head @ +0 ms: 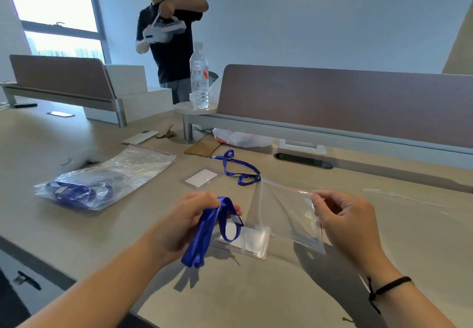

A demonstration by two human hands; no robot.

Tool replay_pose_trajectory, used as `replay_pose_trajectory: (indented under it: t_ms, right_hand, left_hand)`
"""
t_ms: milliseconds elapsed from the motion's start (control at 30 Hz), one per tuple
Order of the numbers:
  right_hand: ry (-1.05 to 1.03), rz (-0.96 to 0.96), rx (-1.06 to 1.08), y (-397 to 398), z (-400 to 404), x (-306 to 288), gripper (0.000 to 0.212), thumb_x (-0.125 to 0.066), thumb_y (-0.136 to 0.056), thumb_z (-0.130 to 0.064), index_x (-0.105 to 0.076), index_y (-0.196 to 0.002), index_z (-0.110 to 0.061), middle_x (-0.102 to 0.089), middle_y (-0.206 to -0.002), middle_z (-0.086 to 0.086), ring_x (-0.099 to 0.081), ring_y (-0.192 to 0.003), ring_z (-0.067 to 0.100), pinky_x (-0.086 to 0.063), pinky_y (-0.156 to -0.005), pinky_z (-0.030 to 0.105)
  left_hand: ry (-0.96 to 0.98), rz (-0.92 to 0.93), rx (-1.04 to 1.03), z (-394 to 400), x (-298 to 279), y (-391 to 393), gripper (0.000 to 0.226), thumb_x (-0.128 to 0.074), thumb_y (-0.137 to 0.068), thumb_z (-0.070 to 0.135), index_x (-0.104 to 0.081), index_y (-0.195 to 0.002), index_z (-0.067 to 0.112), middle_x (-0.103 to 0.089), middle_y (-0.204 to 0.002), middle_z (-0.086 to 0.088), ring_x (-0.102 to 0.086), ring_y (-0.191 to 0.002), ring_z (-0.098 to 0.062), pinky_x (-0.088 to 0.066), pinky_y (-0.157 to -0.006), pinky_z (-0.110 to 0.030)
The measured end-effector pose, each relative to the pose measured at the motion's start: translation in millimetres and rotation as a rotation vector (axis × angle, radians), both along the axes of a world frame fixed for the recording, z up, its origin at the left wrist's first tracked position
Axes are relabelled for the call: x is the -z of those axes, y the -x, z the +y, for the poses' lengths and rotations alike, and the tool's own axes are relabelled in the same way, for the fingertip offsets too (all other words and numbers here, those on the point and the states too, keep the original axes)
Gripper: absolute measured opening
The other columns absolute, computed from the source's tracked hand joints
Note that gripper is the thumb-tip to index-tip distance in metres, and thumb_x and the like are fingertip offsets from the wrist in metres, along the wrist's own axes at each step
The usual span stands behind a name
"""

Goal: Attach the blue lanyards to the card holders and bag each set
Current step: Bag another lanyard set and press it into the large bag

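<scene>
**A set is held ready for the bag**

The table (76,143) is used as the work place, so everything is spread flat on it within reach; at the left a filled bag (102,181) is laid aside, with blue strap seen inside, likely because that set is done; nearer the middle an open clear bag (284,215) is lifted by its red-lined edge, pinched by the right hand (343,222), so that its mouth can be kept up for filling; the left hand (184,222) is curled around a folded blue lanyard (207,233), bunched so it stays small; its card holder (253,243) is hung just below, right beside the bag, low over the table; whether it is touched by the bag cannot be told; farther back a loose lanyard (235,166) and a spare card holder (201,178) are left near each other, not yet joined, probably kept for the next set.
</scene>
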State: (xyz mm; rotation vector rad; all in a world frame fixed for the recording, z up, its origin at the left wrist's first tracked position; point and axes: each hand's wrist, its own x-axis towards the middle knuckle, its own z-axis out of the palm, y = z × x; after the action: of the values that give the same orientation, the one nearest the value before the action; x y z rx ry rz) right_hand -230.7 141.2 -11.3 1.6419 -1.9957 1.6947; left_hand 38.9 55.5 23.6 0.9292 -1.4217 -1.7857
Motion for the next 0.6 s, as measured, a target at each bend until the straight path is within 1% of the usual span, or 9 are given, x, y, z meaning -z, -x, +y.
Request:
replay_pose_trajectory:
  t_ms: [33,67,167,233,300,400,433,500,600]
  right_hand:
    - [-0.003,0.001,-0.003,-1,0,0,0.013,-0.068,-0.092,-0.016,-0.078,-0.094,-0.024,-0.071,-0.074,-0.016,-0.065,-0.07,0.003,-0.052,-0.055,0.014]
    - [-0.006,0.0,-0.005,-1,0,0,0.013,-0.068,-0.092,-0.017,-0.077,-0.093,-0.025,-0.071,-0.074,-0.016,-0.065,-0.069,0.003,-0.052,-0.055,0.015]
    - [-0.004,-0.008,-0.012,-4,0,-1,0.013,-0.068,-0.092,-0.019,-0.075,-0.091,-0.029,-0.071,-0.07,-0.016,-0.065,-0.067,0.004,-0.053,-0.056,0.022]
    - [-0.001,-0.007,-0.014,-5,0,-1,0.014,-0.068,-0.092,-0.019,-0.074,-0.091,-0.031,-0.071,-0.07,-0.016,-0.066,-0.069,0.005,-0.054,-0.056,0.024]
    - [-0.002,-0.003,-0.007,-6,1,-2,0.013,-0.068,-0.092,-0.019,-0.075,-0.09,-0.03,-0.07,-0.069,-0.017,-0.066,-0.069,0.006,-0.054,-0.056,0.023]
    - [0.005,0.028,0.041,-6,0,-2,0.013,-0.068,-0.092,-0.018,-0.078,-0.088,-0.025,-0.068,-0.064,-0.018,-0.065,-0.066,0.005,-0.052,-0.055,0.021]
    - [0.008,0.036,0.053,-7,0,-3,0.013,-0.068,-0.092,-0.017,-0.079,-0.088,-0.024,-0.068,-0.065,-0.019,-0.065,-0.066,0.004,-0.05,-0.055,0.017]
    - [0.01,0.055,0.063,-10,1,-4,0.013,-0.068,-0.092,-0.016,-0.08,-0.09,-0.022,-0.068,-0.068,-0.021,-0.065,-0.07,0.001,-0.047,-0.056,0.01]
    - [0.006,0.054,0.06,-16,2,-8,0.013,-0.067,-0.093,-0.018,-0.08,-0.091,-0.021,-0.068,-0.07,-0.02,-0.064,-0.076,-0.002,-0.047,-0.059,0.007]
  left_hand:
    - [-0.055,0.057,-0.038,0,0,2,0.016,-0.054,-0.094,0.008,-0.069,-0.091,0.0,-0.075,-0.102,-0.024,-0.07,-0.107,-0.039,-0.049,-0.103,-0.05]
    - [-0.11,0.106,-0.066,0,1,4,0.017,-0.052,-0.097,0.007,-0.065,-0.098,-0.003,-0.075,-0.098,-0.023,-0.072,-0.102,-0.039,-0.053,-0.098,-0.05]
    - [-0.172,0.153,-0.096,-2,2,6,0.018,-0.057,-0.098,0.012,-0.063,-0.104,-0.004,-0.073,-0.086,-0.018,-0.074,-0.081,-0.03,-0.062,-0.078,-0.042]
    - [-0.186,0.143,-0.146,-3,3,7,0.016,-0.06,-0.098,0.011,-0.061,-0.108,-0.001,-0.072,-0.079,-0.016,-0.072,-0.067,-0.024,-0.061,-0.06,-0.034]
    - [-0.202,0.109,-0.195,-3,4,7,0.02,-0.062,-0.097,0.009,-0.059,-0.115,0.001,-0.073,-0.078,-0.015,-0.07,-0.059,-0.022,-0.057,-0.049,-0.029]
    - [-0.179,0.034,-0.214,-1,2,8,0.028,-0.065,-0.095,0.009,-0.055,-0.122,0.012,-0.077,-0.086,-0.017,-0.072,-0.062,-0.025,-0.054,-0.048,-0.03]
    - [-0.155,0.004,-0.2,1,0,10,0.028,-0.064,-0.096,0.009,-0.055,-0.122,0.015,-0.077,-0.09,-0.017,-0.072,-0.065,-0.027,-0.055,-0.049,-0.032]
    - [-0.109,-0.033,-0.162,9,-7,15,0.025,-0.061,-0.097,0.007,-0.057,-0.12,0.016,-0.078,-0.093,-0.016,-0.073,-0.068,-0.03,-0.054,-0.05,-0.033]
    - [-0.072,-0.045,-0.11,21,-21,27,0.022,-0.057,-0.098,0.001,-0.061,-0.115,0.014,-0.078,-0.092,-0.016,-0.074,-0.066,-0.03,-0.055,-0.049,-0.033]
